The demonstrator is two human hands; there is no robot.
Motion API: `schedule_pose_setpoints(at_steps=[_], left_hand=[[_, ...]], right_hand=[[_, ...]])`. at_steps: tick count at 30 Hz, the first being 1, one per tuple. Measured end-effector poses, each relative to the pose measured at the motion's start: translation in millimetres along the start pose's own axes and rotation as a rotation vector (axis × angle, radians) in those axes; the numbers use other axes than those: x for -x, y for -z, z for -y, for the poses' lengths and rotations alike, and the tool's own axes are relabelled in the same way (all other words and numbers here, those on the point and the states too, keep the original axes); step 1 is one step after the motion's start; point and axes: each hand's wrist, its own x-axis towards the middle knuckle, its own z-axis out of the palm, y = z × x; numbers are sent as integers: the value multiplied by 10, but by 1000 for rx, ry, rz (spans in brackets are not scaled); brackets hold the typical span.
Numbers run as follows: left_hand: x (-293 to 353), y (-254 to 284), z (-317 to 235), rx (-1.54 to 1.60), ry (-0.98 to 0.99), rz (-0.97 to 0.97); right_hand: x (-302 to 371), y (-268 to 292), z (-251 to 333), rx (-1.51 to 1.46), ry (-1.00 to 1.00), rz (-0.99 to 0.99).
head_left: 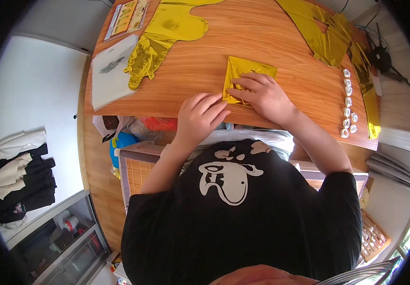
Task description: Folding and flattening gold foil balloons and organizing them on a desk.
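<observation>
The right hand point(270, 99) lies spread-fingered on 1 gold foil square point(246, 66), the left hand point(198, 118), fingers loosely extended, at its corner.

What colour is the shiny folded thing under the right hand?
The folded foil is shiny gold; it shows best in the head view.

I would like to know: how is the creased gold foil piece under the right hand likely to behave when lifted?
The gold foil piece is probably light and rather floppy, because it looks thin and lies flat on the wooden table. Its shiny surface may slip under the right hand. Its creases suggest that it wrinkles easily.
</observation>
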Motion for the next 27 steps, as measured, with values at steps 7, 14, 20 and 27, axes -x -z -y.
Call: schedule_pose_setpoints(at_steps=[7, 14, 20, 27], left_hand=[[141, 40, 20, -113, -12, 71], [152, -5, 84, -2, 23, 47], [2, 100, 8, 85, 166, 42], [16, 82, 24, -60, -13, 175]], right_hand=[[7, -2, 8, 5, 7, 5], [11, -55, -13, -11, -1, -4], [-6, -38, 2, -4, -22, 18], [-11, -36, 5, -7, -15, 20]])
